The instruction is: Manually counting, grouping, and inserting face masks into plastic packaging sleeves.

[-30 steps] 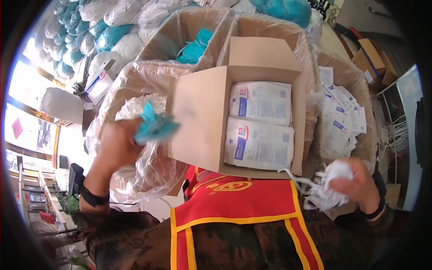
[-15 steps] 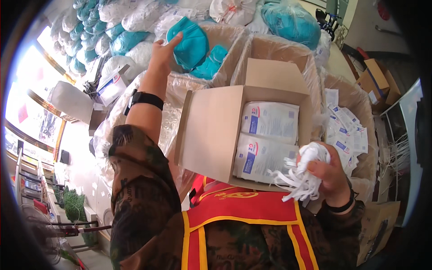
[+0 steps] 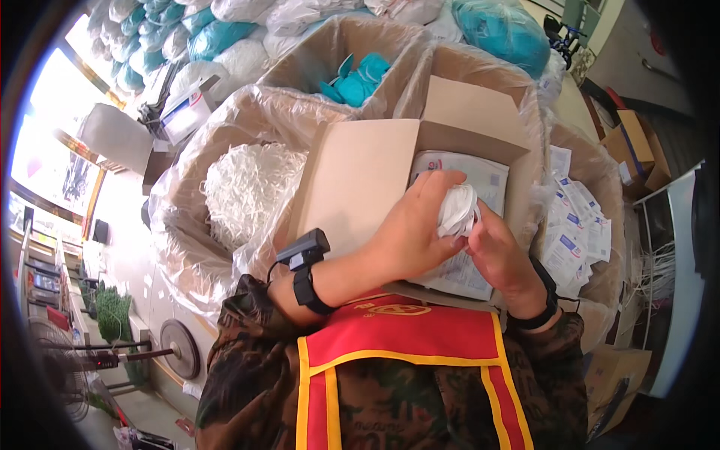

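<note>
Head view: left hand (image 3: 416,229) and right hand (image 3: 502,251) are both gripping a white strap bundle (image 3: 457,212), which is hovering over the packs (image 3: 487,174) in the open box (image 3: 356,176).

Daylight floods through tall windows (image 3: 54,139) at the upper left of the frame, glaring over a pale floor (image 3: 154,259) flecked with white scraps. A standing fan (image 3: 112,360) tilts across the lower left beside bushy greenery (image 3: 112,315). At upper right, a grey door (image 3: 626,71) with a handle (image 3: 660,72) stands in shade, above a pale panel (image 3: 679,277) along the right edge.
</note>
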`<action>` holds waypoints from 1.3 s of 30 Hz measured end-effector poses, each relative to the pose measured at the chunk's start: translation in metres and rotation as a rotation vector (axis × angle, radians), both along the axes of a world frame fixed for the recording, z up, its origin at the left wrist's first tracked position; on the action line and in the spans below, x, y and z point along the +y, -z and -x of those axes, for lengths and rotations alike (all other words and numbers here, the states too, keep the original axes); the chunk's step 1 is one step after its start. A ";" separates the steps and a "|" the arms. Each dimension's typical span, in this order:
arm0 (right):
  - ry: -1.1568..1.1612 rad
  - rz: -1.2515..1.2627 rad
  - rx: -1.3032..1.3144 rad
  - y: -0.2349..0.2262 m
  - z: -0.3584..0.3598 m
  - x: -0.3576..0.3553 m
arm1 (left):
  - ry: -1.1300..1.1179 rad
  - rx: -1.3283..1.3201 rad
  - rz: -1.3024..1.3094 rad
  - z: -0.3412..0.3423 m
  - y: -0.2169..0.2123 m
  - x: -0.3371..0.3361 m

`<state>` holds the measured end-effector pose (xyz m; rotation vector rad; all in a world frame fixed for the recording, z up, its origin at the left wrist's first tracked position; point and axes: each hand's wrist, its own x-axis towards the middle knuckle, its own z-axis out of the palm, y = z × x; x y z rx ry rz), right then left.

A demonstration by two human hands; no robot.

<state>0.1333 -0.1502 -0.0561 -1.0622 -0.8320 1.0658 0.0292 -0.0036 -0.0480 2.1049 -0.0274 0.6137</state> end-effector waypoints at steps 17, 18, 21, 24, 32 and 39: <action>0.273 0.074 -0.357 -0.023 -0.011 -0.054 | -1.088 -0.215 -0.743 0.115 -0.043 0.241; 0.279 0.112 -0.433 -0.021 -0.012 -0.049 | -1.081 -0.070 -0.806 0.122 -0.024 0.261; 0.287 0.170 -0.687 -0.007 -0.025 -0.042 | -0.918 0.113 -0.626 0.118 0.011 0.242; 0.210 0.174 -1.023 -0.006 -0.028 -0.021 | -0.729 0.062 -0.475 0.100 0.036 0.205; -0.108 0.446 -1.586 0.043 -0.045 0.014 | -0.244 -0.097 -0.131 0.042 0.029 0.066; 0.005 0.388 -1.190 0.009 -0.016 0.004 | -0.138 0.022 0.031 0.042 0.026 0.044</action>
